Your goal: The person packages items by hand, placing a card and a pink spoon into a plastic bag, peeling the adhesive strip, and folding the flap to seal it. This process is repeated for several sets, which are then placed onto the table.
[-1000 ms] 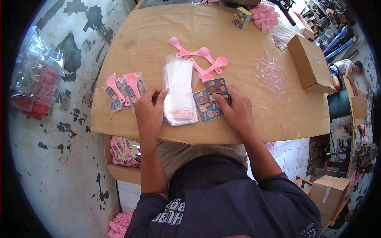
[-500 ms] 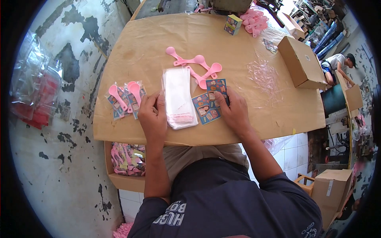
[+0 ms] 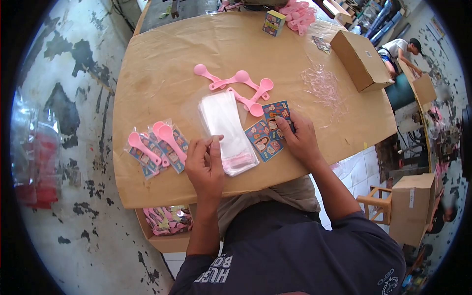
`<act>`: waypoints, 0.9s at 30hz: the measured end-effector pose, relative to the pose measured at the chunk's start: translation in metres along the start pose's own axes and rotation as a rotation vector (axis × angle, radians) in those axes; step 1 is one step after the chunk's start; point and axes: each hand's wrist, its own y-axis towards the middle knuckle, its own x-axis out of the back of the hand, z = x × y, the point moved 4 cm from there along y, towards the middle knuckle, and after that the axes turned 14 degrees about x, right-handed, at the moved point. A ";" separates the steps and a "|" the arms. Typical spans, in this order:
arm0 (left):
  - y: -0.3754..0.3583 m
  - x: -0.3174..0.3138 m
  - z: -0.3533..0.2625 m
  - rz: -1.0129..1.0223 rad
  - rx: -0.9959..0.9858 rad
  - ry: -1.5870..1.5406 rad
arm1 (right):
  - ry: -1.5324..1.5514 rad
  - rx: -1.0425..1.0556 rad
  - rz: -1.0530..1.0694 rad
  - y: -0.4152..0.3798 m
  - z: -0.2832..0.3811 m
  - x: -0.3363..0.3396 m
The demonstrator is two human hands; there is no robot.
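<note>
A stack of clear plastic bags [image 3: 223, 120] lies in front of me, with loose film spread around its upper end. Over its left edge is my left hand [image 3: 205, 164], thumb and fingertips pinched together; whatever is between them is too small or clear to make out. My right hand [image 3: 301, 142] grips a blue printed card [image 3: 276, 112] by its right side, thumb on top. Another printed card [image 3: 264, 141] lies partly under it, beside the bags. Pink measuring spoons [image 3: 241, 77] rest beyond the stack. To the left, bagged pink spoons [image 3: 167, 137] with cards lie together.
A small box [image 3: 273, 23] and a pile of pink spoons [image 3: 298, 17] stand at the back. Thin plastic strips [image 3: 322, 88] and a cardboard box [image 3: 361, 61] are on the right. A carton of packed spoons [image 3: 167, 242] sits below the table's left edge. Another person [image 3: 400, 51] works far right.
My left hand has moved right, from beside the stack to over its left edge. The bags lie more tilted, with film fanned out at the top. My right hand still grips the card.
</note>
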 end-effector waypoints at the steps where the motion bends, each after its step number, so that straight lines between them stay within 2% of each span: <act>1: -0.001 0.001 -0.001 0.030 0.021 0.014 | -0.008 -0.012 -0.006 0.001 0.001 0.000; 3: -0.001 -0.001 0.005 0.067 0.051 0.032 | 0.030 -0.021 -0.020 0.002 0.005 0.001; 6: -0.002 0.001 0.014 0.015 -0.034 -0.116 | 0.062 -0.082 -0.012 0.002 0.005 0.002; 8: -0.006 0.001 0.019 0.092 0.192 -0.242 | 0.037 -0.069 -0.021 0.002 0.003 0.002; 13: -0.004 -0.001 0.020 0.170 0.121 -0.281 | 0.003 -0.011 -0.064 -0.002 0.002 0.005; 15: -0.003 -0.002 0.022 0.153 0.119 -0.395 | 0.096 -0.060 -0.050 0.000 0.004 0.006; 18: -0.003 -0.001 0.018 0.123 0.146 -0.471 | 0.107 -0.014 -0.063 0.000 -0.001 0.005; 22: -0.001 -0.001 0.015 0.063 0.136 -0.455 | 0.129 -0.008 -0.009 0.001 -0.005 0.002; 27: -0.005 -0.001 0.010 0.026 0.081 -0.354 | 0.209 -0.022 -0.054 0.002 -0.006 0.001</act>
